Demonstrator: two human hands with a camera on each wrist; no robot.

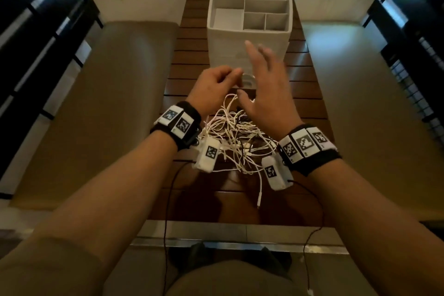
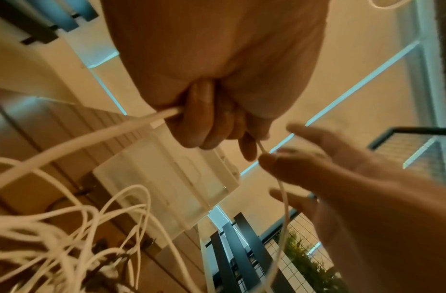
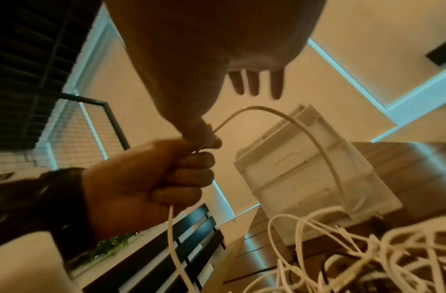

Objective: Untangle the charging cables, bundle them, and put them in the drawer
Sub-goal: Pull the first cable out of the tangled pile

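A tangle of white charging cables [image 1: 234, 137] lies on the wooden slatted table [image 1: 189, 55], between my wrists. My left hand [image 1: 217, 81] is curled in a fist round one white cable [image 2: 131, 126], just above the pile. That cable arcs out of the fist in a loop [image 3: 304, 134] and drops back into the tangle [image 3: 354, 257]. My right hand [image 1: 262, 74] hovers beside the left with straight, spread fingers [image 3: 254, 83]; its thumb [image 3: 199, 126] touches the cable at the left fist [image 3: 154, 178]. The white drawer unit [image 1: 249, 55] stands behind both hands, drawers closed.
A divided white organiser tray [image 1: 266, 2] sits on top of the drawer unit. Beige surfaces [image 1: 108, 103] flank the table, with black slatted furniture [image 1: 36, 43] at both far sides. Thin black wires [image 1: 168, 211] hang from my wrist cameras over the table's near edge.
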